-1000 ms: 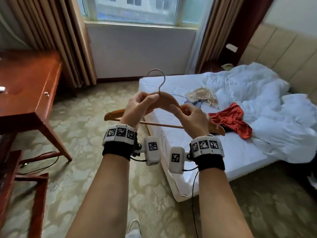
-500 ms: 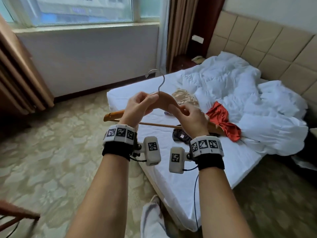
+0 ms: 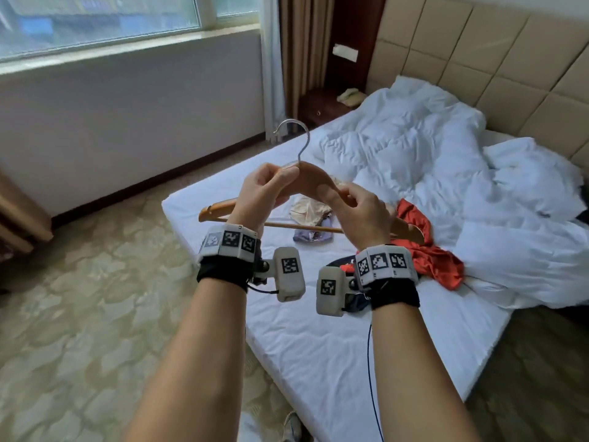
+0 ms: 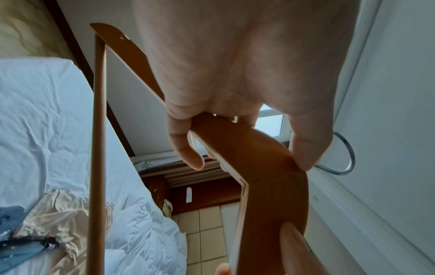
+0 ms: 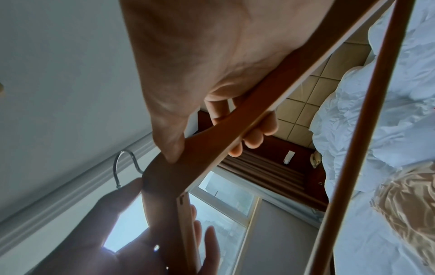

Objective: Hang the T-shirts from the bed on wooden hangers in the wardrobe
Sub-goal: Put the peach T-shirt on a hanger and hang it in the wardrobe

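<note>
I hold a wooden hanger [image 3: 310, 178] with a metal hook [image 3: 298, 135] upright in front of me, above the bed's near corner. My left hand [image 3: 264, 189] grips its left shoulder beside the hook, thumb on the front face [image 4: 303, 148]. My right hand [image 3: 353, 208] grips the right shoulder, thumb on top [image 5: 169, 141] and fingers curled behind. On the white bed [image 3: 318, 330] lie a red T-shirt [image 3: 427, 250], a cream garment [image 3: 307, 210] and a bluish-purple one [image 3: 310, 234]. A dark garment is partly hidden behind my right wrist.
A crumpled white duvet [image 3: 446, 173] covers the far side of the bed against a padded beige headboard [image 3: 494, 59]. A dark nightstand [image 3: 322, 106] with a phone stands by the curtain. A window and white wall are on the left. Patterned carpet [image 3: 79, 314] spreads left of the bed.
The view has swung right and moved closer to the bed; the desk has left the frame. Both hands keep the same grip on the hanger.
</note>
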The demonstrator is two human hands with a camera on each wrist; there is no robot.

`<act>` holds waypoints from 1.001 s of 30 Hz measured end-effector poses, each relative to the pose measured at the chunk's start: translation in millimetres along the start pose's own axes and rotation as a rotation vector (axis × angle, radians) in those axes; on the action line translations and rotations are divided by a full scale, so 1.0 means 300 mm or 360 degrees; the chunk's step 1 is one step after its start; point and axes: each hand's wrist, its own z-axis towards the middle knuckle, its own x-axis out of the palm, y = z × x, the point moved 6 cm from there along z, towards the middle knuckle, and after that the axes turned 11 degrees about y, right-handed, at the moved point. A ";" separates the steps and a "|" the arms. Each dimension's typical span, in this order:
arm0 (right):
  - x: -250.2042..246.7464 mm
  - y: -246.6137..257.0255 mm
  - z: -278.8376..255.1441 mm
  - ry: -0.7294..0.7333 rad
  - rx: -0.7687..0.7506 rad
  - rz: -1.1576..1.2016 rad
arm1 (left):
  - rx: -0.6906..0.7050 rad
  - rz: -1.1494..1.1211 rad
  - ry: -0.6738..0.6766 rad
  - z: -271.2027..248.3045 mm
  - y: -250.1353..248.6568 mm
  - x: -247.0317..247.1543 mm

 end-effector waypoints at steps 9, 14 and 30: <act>0.043 -0.132 0.402 0.0091 0.0219 0.0002 | -0.0061 -0.0004 0.0248 0.519 0.111 0.000; 0.131 -0.173 0.692 0.0228 0.0323 0.0088 | -0.0126 0.0047 0.0457 0.846 0.182 -0.033; 0.515 -0.559 1.356 0.0171 0.0827 0.0596 | -0.0451 0.0285 0.0753 1.605 0.630 -0.103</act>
